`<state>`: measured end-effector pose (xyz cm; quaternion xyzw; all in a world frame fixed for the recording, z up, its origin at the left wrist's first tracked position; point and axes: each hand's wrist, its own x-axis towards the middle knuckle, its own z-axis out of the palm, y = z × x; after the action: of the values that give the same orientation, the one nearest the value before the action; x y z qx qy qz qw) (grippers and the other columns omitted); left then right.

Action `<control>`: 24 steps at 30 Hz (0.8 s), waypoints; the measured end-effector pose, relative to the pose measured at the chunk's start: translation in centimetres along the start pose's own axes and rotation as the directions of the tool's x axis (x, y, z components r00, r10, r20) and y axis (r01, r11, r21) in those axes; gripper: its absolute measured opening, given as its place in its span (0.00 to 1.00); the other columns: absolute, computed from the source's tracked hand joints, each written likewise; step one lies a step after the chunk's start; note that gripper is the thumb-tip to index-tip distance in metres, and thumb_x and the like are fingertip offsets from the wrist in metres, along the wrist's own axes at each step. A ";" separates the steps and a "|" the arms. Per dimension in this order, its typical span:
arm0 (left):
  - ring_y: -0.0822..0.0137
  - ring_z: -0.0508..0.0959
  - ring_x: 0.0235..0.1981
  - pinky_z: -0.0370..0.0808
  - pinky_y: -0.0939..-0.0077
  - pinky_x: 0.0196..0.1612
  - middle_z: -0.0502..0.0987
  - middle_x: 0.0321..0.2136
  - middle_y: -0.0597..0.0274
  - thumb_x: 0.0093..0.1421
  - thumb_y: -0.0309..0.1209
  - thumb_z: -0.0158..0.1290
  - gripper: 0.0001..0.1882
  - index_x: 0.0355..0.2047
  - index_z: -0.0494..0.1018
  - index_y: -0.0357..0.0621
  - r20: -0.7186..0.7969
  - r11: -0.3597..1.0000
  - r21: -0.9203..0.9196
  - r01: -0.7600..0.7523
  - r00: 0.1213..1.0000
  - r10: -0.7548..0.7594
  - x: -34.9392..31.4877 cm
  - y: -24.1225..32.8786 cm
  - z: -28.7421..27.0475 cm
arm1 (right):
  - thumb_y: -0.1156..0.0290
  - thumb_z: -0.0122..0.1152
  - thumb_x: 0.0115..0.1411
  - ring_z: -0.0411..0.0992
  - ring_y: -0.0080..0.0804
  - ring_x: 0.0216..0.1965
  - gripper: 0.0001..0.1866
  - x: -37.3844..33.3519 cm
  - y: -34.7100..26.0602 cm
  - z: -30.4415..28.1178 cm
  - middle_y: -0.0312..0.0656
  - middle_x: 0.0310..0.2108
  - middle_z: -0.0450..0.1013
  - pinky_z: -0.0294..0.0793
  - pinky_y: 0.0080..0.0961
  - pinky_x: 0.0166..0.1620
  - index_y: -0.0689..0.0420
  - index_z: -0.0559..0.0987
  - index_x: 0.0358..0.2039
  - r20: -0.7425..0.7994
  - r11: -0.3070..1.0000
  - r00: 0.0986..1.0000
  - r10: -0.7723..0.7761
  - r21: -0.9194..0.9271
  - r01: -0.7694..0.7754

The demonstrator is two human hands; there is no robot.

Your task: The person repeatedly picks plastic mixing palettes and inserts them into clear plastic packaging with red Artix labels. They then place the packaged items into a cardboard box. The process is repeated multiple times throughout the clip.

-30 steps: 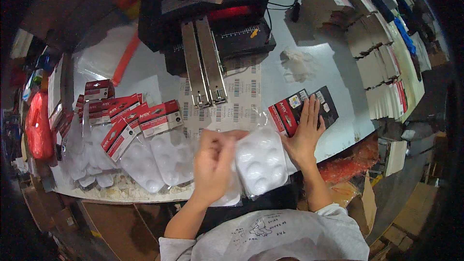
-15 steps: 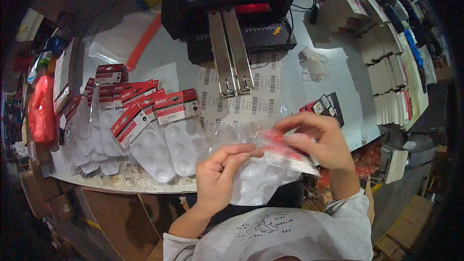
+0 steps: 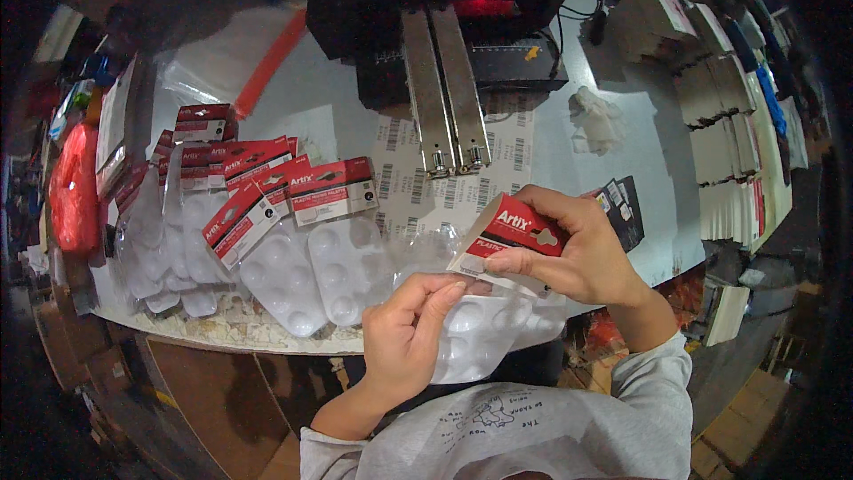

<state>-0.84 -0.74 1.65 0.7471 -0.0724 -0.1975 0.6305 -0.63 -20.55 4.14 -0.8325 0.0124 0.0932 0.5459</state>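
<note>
My left hand (image 3: 400, 333) is closed in a pinch on the top edge of a clear plastic bag with a white paint palette (image 3: 475, 333) inside. My right hand (image 3: 591, 253) grips a folded red and white header card (image 3: 515, 229), its thumb on the front. The card's lower edge is at the bag's top, close to my left fingertips; whether it straddles the bag, I cannot tell. Several bagged white palettes (image 3: 342, 271) with red header cards (image 3: 333, 191) lie in an overlapping heap on the left of the table.
Beyond my hands, a black machine (image 3: 506, 71) with two metal arms (image 3: 444, 93) reaches over a barcode label sheet (image 3: 404, 187). Card stacks (image 3: 715, 156) line the right side. Crumpled clear plastic (image 3: 595, 120) and a black card piece (image 3: 626, 213) lie nearer. A red bag (image 3: 75, 187) hangs left.
My right hand has brought the header card up and turned its red front into clear view; it was blurred before. My left hand keeps its pinch. The whole view has shifted slightly.
</note>
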 end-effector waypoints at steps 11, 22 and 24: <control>0.82 0.65 0.16 0.62 0.86 0.20 0.72 0.15 0.66 0.58 0.29 0.52 0.07 0.30 0.74 0.36 -0.032 0.990 0.115 -0.084 0.996 0.088 -0.1 -0.5 0.1 | 0.56 0.66 0.46 0.74 0.42 0.27 0.22 -0.1 0.2 0.1 0.45 0.26 0.73 0.71 0.27 0.29 0.59 0.75 0.35 0.098 0.944 0.968 -0.230 -0.218 0.247; 0.83 0.59 0.20 0.54 0.88 0.22 0.66 0.18 0.75 0.61 0.30 0.49 0.11 0.27 0.73 0.33 -0.276 0.988 -0.153 -0.035 0.961 -0.009 0.9 -2.6 -0.3 | 0.65 0.59 0.56 0.73 0.23 0.21 0.14 -1.9 2.9 -0.8 0.39 0.21 0.74 0.69 0.16 0.22 0.65 0.78 0.27 0.277 0.802 0.899 0.340 0.414 -0.431; 0.82 0.58 0.20 0.54 0.87 0.22 0.65 0.17 0.74 0.61 0.30 0.49 0.12 0.24 0.71 0.34 -0.261 0.987 -0.159 -0.005 0.965 -0.037 0.6 -2.8 -0.4 | 0.66 0.58 0.57 0.73 0.23 0.20 0.13 -2.1 3.3 -0.4 0.40 0.21 0.74 0.69 0.15 0.21 0.65 0.78 0.26 0.282 0.762 0.896 0.343 0.474 -0.441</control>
<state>-0.51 -0.07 -1.19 0.7148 0.0339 -0.1067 0.6904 -3.07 -22.42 1.67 -0.6175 0.1631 0.2724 0.7196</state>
